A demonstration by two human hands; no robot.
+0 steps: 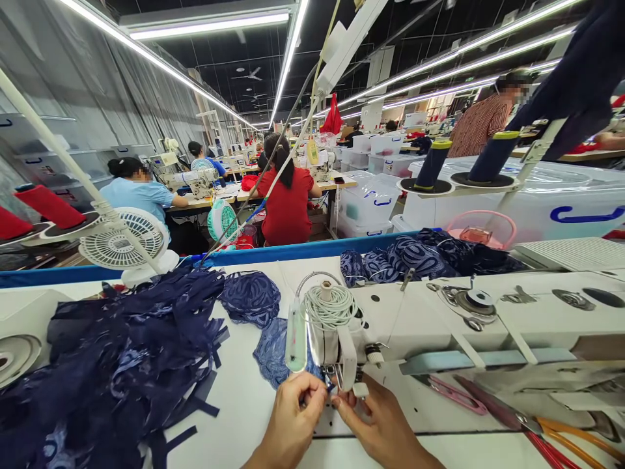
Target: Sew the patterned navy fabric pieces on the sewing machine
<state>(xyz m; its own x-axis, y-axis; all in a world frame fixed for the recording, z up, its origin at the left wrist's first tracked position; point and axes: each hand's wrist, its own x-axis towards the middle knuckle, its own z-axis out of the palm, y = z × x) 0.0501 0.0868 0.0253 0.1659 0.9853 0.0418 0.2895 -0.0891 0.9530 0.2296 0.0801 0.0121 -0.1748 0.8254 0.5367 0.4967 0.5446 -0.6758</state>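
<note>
My left hand is closed, with thumb and fingertips pinching a small piece of navy fabric at the sewing machine's needle area. Close by on the right, my right hand curls under the white sewing machine head; its thumb meets the same fabric, and some of its fingertips are hidden by the machine. Blue lace pieces lie on the table just behind my left hand, and another dark lace piece sits farther back. A coil of pale cord rests on top of the machine head.
Navy fabric strips are heaped at left. Bundled lace pieces lie behind the machine. Pink-handled snips and orange-handled scissors are at right. A white fan stands at back left. Other people sew farther off.
</note>
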